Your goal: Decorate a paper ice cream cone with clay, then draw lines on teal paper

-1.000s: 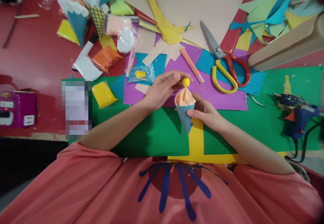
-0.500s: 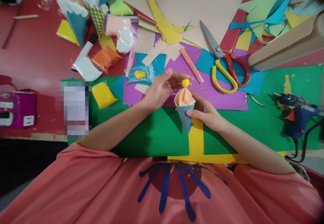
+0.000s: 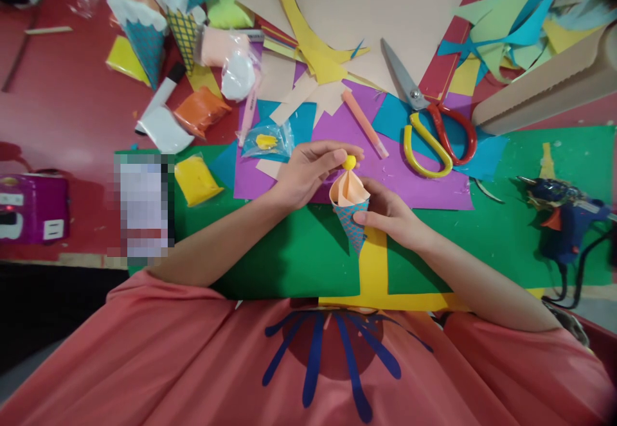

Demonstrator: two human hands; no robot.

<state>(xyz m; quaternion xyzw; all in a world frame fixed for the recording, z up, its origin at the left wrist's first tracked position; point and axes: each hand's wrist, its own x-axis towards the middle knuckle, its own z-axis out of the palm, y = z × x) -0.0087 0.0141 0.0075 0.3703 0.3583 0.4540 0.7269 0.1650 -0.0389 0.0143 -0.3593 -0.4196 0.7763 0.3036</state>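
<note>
My left hand (image 3: 308, 172) pinches a small yellow clay ball (image 3: 349, 162) between thumb and fingertips, just above the mouth of a paper cone. The cone (image 3: 350, 211) is teal with a criss-cross pattern and a peach lining, point down. My right hand (image 3: 393, 217) is wrapped round its side and holds it upright over the green sheet (image 3: 289, 252). The ball sits at the cone's upper rim.
Red-and-yellow scissors (image 3: 431, 127) lie to the upper right on purple paper (image 3: 400, 175). A blue glue gun (image 3: 563, 217) rests at the far right. Clay packets, orange (image 3: 201, 111) and yellow (image 3: 196, 179), lie left. Finished cones (image 3: 144, 27) stand at top left among paper scraps.
My left hand closed its fingers on the yellow ball and brought it down toward the cone's rim. The cone shifted slightly left in my right hand.
</note>
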